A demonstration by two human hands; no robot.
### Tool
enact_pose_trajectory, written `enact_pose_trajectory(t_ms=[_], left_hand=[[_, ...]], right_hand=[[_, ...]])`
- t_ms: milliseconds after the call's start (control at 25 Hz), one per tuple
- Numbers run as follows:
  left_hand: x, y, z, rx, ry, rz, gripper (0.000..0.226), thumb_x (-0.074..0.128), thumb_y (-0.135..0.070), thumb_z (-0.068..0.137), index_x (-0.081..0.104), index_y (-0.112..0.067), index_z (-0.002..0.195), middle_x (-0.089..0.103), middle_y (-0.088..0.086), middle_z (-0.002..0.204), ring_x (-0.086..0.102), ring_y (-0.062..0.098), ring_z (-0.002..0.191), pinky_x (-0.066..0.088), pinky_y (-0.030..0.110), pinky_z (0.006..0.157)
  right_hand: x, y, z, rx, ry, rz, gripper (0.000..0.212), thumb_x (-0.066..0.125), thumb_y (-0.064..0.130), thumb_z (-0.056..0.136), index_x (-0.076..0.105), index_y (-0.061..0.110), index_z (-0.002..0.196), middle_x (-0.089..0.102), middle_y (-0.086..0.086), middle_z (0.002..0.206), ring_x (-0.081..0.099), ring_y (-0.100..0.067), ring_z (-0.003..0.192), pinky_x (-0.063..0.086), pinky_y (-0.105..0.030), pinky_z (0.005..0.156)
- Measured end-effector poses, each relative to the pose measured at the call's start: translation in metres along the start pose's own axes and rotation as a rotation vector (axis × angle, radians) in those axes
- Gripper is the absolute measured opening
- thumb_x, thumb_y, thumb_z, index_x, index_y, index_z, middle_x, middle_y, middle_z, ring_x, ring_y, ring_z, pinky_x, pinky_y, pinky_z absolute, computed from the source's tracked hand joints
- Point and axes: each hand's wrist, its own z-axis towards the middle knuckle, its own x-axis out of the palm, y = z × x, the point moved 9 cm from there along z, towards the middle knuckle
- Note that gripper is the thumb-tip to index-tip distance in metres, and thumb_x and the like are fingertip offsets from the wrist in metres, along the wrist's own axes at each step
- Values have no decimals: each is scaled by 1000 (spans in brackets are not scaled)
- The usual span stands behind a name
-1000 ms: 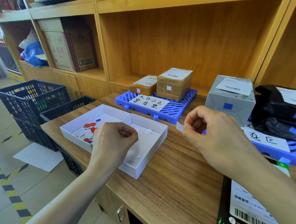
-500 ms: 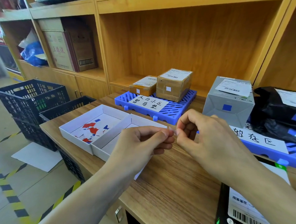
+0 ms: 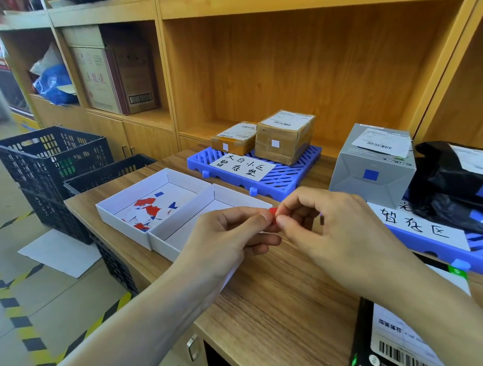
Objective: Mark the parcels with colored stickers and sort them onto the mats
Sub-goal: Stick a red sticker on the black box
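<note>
My left hand (image 3: 232, 236) and my right hand (image 3: 332, 228) meet above the wooden table, both pinching a small red sticker (image 3: 272, 212) between fingertips. A white two-part tray (image 3: 158, 212) holds several red, blue and white stickers (image 3: 149, 211) in its left half. Two brown cardboard parcels (image 3: 284, 137) with white stickers sit on the far blue mat (image 3: 279, 181). A grey box (image 3: 373, 162) with a blue sticker and a black bag parcel (image 3: 456, 188) with blue stickers rest on the right blue mat (image 3: 479, 257). A black parcel (image 3: 394, 340) with a barcode label lies at the near right.
Black plastic crates (image 3: 52, 164) stand left of the table on the floor. Wooden shelving (image 3: 298, 56) rises behind the table, with a carton (image 3: 114, 74) and a blue bag (image 3: 53, 83) on the left shelves. Yellow-black tape marks the floor.
My left hand left the tray and came to my right hand. The piece looked white a second ago; a red sticker now shows between both hands' fingertips.
</note>
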Motion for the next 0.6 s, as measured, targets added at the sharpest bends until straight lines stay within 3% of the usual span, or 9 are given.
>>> enact_pose_trajectory(t_ms=[200,400,600], left_hand=[[-1,-3,-1,20,25,13,13,65,-9,90,78,-5,93,77,14,87,72,19,74,57,23,69],[1,-7,-4,55,49,66,12,67,-7,88,77,-5,94,77,13,87,71,17,72,57,23,70],[0,-19,-11,208,-5,256,10,72,-10,85,80,-13,92,79,5,83,73,18,72,58,25,71]], right_hand=[[-14,-12,3,63,-53,94,3,70,39,87,67,38,89,66,13,77,58,-5,68,43,-15,58],[-15,-12,4,71,-51,113,7,75,33,83,70,33,78,67,16,76,59,-6,68,44,-14,59],[-19,-8,2,82,-23,74,11,75,30,83,71,30,73,66,18,76,60,-5,72,44,-13,61]])
